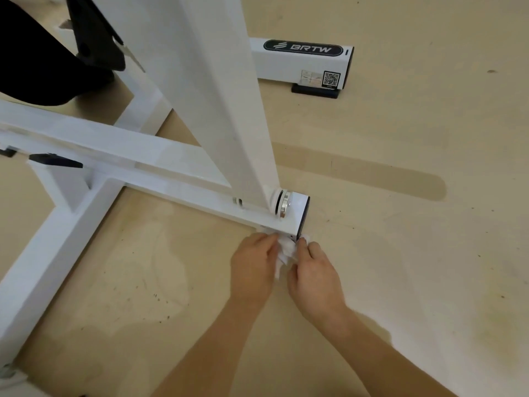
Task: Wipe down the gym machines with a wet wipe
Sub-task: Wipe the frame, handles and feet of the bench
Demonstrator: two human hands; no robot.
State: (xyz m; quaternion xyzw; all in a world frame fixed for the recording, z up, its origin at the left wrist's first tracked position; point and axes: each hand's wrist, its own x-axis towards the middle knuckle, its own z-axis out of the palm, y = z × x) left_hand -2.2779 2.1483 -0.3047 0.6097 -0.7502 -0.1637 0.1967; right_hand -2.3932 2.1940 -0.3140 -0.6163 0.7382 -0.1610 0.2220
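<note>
A white gym machine frame (177, 179) lies low over a beige floor, with a tall slanted upright rising from a pivot near the bar's end cap (303, 214). A crumpled white wet wipe (286, 249) is bunched just below that end of the bar. My left hand (253, 267) and my right hand (316, 275) both pinch the wipe from either side, fingertips close to the underside of the bar.
A second white base bar (300, 63) with a logo and QR sticker lies at the back on a black foot. A black padded part (43, 53) sits at the upper left. Another frame bar (43, 265) runs down the left. The floor (400, 253) has stains.
</note>
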